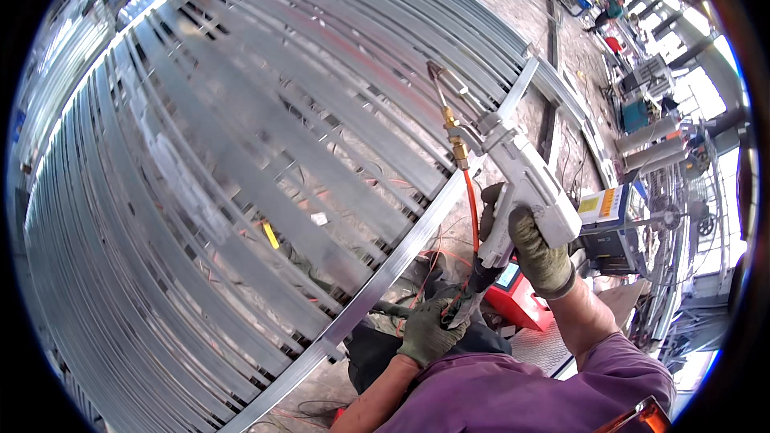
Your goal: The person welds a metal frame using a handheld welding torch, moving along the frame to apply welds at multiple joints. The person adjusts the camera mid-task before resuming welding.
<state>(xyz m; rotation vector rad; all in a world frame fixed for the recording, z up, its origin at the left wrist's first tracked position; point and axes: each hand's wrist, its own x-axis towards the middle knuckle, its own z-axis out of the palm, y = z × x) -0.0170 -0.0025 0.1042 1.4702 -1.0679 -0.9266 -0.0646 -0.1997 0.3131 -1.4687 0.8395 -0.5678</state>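
Observation:
My right hand (542,255), in a grey-green work glove, is wrapped round the grip of a grey-white welding gun (521,180). The gun is raised at the right of the metal frame, its nozzle tilted up and to the left. A brass fitting (457,140) sits along its side, and an orange-red hose (471,212) runs down from it. Low in front of my body, my gloved left hand (431,332) is closed on the dark cable (459,302) below the gun's grip. Part of that grasp is hidden.
A wide rack of parallel metal bars (265,160), edged by a pale metal rail (377,285), fills the left and middle. To the right are a red machine with a screen (517,301) and a dark boxy machine (613,228). Another person (611,12) is far off at upper right.

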